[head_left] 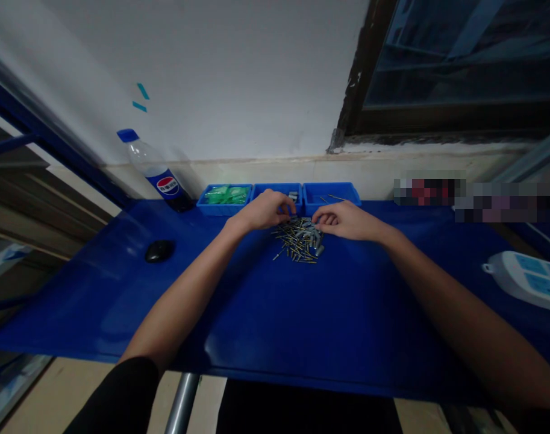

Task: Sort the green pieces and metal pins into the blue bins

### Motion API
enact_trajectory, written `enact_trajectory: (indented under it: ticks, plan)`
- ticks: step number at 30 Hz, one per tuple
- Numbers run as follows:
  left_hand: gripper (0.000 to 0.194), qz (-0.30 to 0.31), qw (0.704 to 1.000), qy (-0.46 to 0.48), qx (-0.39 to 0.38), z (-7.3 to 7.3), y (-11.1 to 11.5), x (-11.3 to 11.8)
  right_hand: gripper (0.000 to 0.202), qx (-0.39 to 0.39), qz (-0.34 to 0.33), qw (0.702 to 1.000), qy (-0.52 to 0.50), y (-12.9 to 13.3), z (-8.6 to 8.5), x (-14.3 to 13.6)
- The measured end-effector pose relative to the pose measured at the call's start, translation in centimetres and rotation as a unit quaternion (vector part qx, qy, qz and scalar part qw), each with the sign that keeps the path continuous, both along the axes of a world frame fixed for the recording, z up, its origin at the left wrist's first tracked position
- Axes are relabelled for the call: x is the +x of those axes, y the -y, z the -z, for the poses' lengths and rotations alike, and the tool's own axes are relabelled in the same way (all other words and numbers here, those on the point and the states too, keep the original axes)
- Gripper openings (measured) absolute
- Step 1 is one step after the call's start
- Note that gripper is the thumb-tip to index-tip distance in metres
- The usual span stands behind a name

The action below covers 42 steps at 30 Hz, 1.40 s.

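Observation:
A pile of gold-coloured screws and grey plugs (300, 242) lies on the blue table. My left hand (271, 209) is over the pile's back left edge, in front of the middle blue bin (259, 192), its fingers curled; what they hold, if anything, is too small to make out. At the pile's right edge, my right hand (338, 220) has thumb and index finger pinched by the grey plugs; anything between them is hidden. A few screws lie in the right blue bin (331, 206), and some grey pieces show in the middle one. Green packets (227, 194) fill the left blue bin (220, 210).
A cola bottle (166, 182) stands at the back left, with a black mouse (159, 251) in front of it. On the right lies a white power strip (528, 278). Blurred items (431, 188) sit by the wall at the back right.

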<state>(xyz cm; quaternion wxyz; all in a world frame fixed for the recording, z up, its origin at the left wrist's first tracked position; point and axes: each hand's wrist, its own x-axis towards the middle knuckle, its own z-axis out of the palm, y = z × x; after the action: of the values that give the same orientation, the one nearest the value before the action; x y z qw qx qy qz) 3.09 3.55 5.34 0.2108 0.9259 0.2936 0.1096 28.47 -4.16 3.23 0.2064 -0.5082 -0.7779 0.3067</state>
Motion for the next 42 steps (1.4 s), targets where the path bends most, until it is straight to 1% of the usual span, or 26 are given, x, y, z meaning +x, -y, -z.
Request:
enact_trajectory:
  ticks: [3, 6, 8, 11, 15, 18, 21, 23, 26, 28, 30, 32, 35, 38, 42]
  plan:
    - [0.028, 0.002, 0.998, 0.056, -0.031, -0.1, 0.0, 0.0, 0.025, 0.004, 0.016, 1.000, -0.024, -0.1, 0.2, -0.2]
    - [0.027, -0.009, 0.988, 0.135, -0.079, 0.0, 0.4, 0.4, 0.034, -0.041, 0.056, 0.991, -0.117, -0.1, 0.5, -0.6]
    - [0.028, -0.019, 0.979, 0.173, -0.106, -0.1, 0.7, 0.8, 0.036, -0.085, 0.083, 0.971, -0.206, -0.1, 0.7, -0.9]
    - [0.030, -0.028, 0.969, 0.204, -0.135, -0.2, 1.0, 1.1, 0.032, -0.114, 0.108, 0.938, -0.308, -0.2, 1.0, -1.1]
    - [0.030, -0.035, 0.964, 0.215, -0.153, 0.1, 1.1, 1.2, 0.028, -0.139, 0.122, 0.920, -0.344, -0.1, 1.4, -1.2]
    - [0.026, -0.033, 0.967, 0.215, -0.129, 0.5, 1.2, 1.4, 0.027, -0.154, 0.135, 0.910, -0.360, 0.0, 1.4, -1.5]
    - [0.022, -0.027, 0.976, 0.194, -0.092, 0.6, 1.2, 1.5, 0.026, -0.165, 0.144, 0.900, -0.375, 0.1, 1.2, -1.7]
    - [0.023, -0.042, 0.987, 0.148, -0.047, 0.3, 1.2, 1.3, 0.027, -0.163, 0.167, 0.897, -0.375, -0.1, 1.1, -1.6]
    - [0.027, -0.059, 0.998, 0.012, 0.030, -0.1, 1.1, 0.5, 0.027, -0.120, 0.234, 0.886, -0.382, -0.5, 1.0, -1.1]
    - [0.034, -0.034, 0.995, -0.088, 0.041, 0.1, 0.9, -0.1, 0.027, -0.072, 0.278, 0.870, -0.401, -0.9, 1.0, -0.6]
    - [0.040, -0.023, 0.988, -0.143, 0.051, 0.6, 0.7, -0.5, 0.028, -0.029, 0.309, 0.850, -0.425, -1.2, 1.0, -0.2]
    - [0.039, -0.025, 0.985, -0.162, 0.058, 1.4, 0.5, -0.5, 0.031, -0.007, 0.322, 0.834, -0.448, -1.3, 1.0, -0.1]
    - [0.035, -0.032, 0.986, -0.157, 0.055, 2.1, 0.3, -0.1, 0.034, -0.007, 0.319, 0.826, -0.465, -1.2, 0.8, -0.3]
    - [0.033, -0.035, 0.988, -0.145, 0.042, 2.1, 0.1, 0.1, 0.032, -0.017, 0.306, 0.826, -0.473, -1.0, 0.7, -0.7]
    - [0.032, -0.040, 0.992, -0.116, 0.010, 1.8, 0.0, -0.2, 0.027, -0.033, 0.306, 0.828, -0.468, -0.8, 0.7, -1.1]
